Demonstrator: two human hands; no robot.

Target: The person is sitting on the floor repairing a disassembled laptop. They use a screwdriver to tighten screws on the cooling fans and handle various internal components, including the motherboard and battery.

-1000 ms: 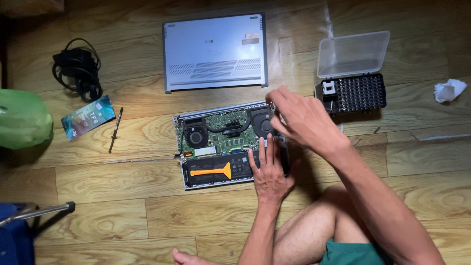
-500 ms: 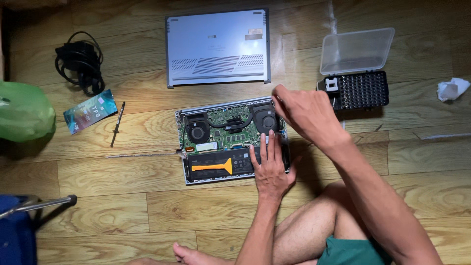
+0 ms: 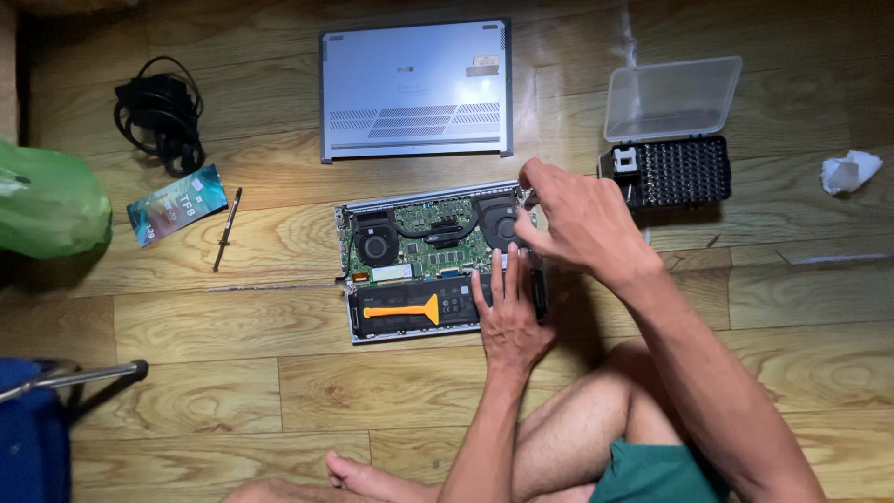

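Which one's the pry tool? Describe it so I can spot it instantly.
Find the opened laptop lying on the wooden floor. On its black battery, beside the left hand, lies the pry tool: a flat T-shaped plastic piece, the only bright orange thing there.

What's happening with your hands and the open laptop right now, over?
Left hand flat on open laptop. Right hand pinching at its top right corner. Orange pry tool lies on battery.

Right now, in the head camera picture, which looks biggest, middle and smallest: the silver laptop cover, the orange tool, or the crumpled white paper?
1. The silver laptop cover looks biggest by far.
2. The orange tool, lying on the open laptop, is long but thin.
3. The crumpled white paper covers about as much of the picture as the tool, so those two are too close to rank.
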